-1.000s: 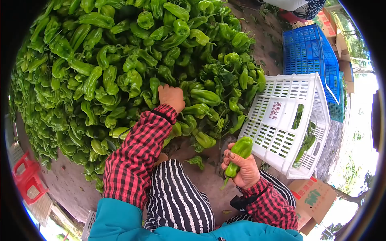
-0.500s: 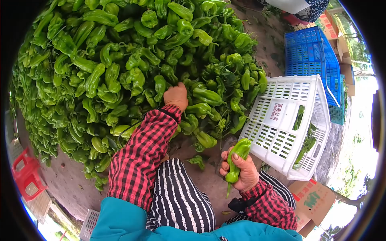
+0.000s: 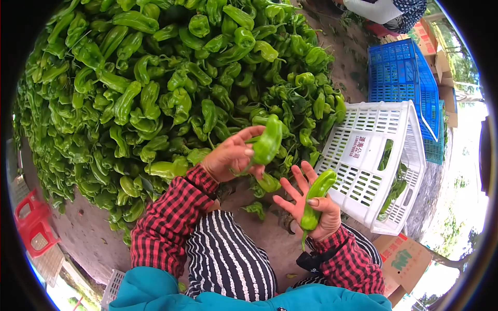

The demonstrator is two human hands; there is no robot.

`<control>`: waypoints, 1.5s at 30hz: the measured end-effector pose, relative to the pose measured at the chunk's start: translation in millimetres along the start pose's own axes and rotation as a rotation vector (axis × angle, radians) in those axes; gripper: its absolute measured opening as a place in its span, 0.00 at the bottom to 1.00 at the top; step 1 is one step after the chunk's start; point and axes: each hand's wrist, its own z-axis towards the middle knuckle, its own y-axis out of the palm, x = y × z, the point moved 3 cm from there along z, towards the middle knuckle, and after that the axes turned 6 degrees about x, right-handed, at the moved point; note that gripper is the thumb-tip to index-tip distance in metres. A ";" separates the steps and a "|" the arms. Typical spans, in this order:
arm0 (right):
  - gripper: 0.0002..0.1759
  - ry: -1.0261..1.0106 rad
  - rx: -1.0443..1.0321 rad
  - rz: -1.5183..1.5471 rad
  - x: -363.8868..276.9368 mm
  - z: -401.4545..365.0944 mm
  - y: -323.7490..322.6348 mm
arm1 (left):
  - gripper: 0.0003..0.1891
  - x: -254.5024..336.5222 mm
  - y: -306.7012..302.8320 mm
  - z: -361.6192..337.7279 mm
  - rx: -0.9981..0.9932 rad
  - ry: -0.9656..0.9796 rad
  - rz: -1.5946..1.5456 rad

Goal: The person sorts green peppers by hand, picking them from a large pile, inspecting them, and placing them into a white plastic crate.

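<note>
A large heap of green peppers (image 3: pixel 124 103) spreads across the left and top of the view. My left hand (image 3: pixel 233 157), raised above the heap's near edge, grips one green pepper (image 3: pixel 268 140) between thumb and fingers. To its right, my right hand (image 3: pixel 316 207) is palm up with its fingers spread. Its thumb presses another green pepper (image 3: pixel 318 199) against the palm, stem end pointing down. The two peppers are apart.
A white crate (image 3: pixel 358 160) with peppers inside lies tilted at the right. Blue crates (image 3: pixel 394 70) and cardboard boxes (image 3: pixel 402 262) stand beyond and below it. A red stool (image 3: pixel 35 223) is at far left. Another person's sleeve (image 3: pixel 371 9) shows at top right.
My left hand has come up out of the heap, toward my right hand, with a pepper in it. The fingers of my right hand have spread, its pepper still under the thumb.
</note>
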 end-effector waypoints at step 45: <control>0.30 -0.043 -0.008 -0.251 4.3 -10.0 -37.0 | 0.22 -37.2 -39.7 72.1 0.334 0.138 2.439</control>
